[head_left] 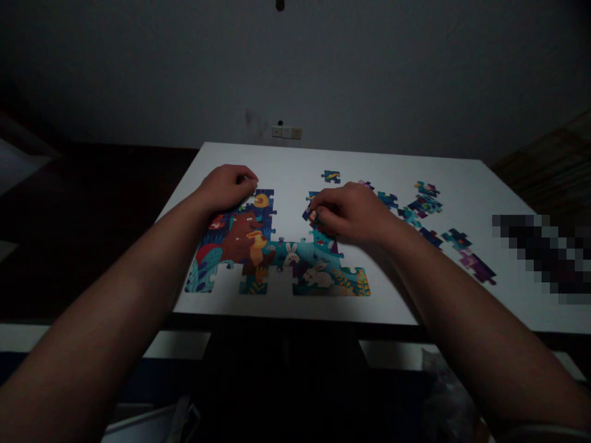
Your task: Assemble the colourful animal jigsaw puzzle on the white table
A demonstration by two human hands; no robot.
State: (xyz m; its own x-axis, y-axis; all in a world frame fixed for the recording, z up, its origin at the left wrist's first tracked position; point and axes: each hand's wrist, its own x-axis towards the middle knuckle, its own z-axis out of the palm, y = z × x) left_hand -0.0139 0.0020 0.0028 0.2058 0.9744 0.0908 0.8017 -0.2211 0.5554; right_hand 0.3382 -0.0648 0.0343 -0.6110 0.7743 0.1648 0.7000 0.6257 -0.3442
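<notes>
A partly joined jigsaw puzzle (240, 237) lies flat on the white table, showing a brown bear, white rabbits and plants, with gaps along its lower edge and upper middle. My left hand (228, 186) rests at its upper left edge, fingers curled in, thumb and fingertips meeting; no piece shows between them. Between the thumb and fingers of my right hand (355, 209) is a small dark puzzle piece (311, 215), tilted, over the joined part's upper right section. That hand hides some of the pieces beneath it.
One loose piece (331, 177) lies beyond my right hand. Several loose puzzle pieces (425, 206) are scattered to the right, with a purple group (480, 267) nearer the right edge. A pixelated dark object (545, 255) is at far right. Wall sockets (287, 132) sit behind the table.
</notes>
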